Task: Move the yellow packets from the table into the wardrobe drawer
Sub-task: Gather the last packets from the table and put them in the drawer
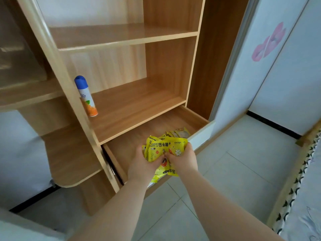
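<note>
A bunch of yellow packets (164,146) with printed flowers and lettering hangs over the open wardrobe drawer (132,141). My left hand (144,162) grips the bunch from the left and my right hand (184,159) grips it from the right, thumbs meeting in the middle. Some packets droop below my hands over the drawer's front edge. Several more packets (178,133) lie inside the drawer near its right end. The drawer is pulled out under the lowest shelf, with its white front (201,134) to the right.
A spray can (86,96) with a blue cap stands on the shelf above the drawer, at its left side. A rounded side shelf (69,160) juts out at the left. A bed edge (295,185) runs along the right over tiled floor.
</note>
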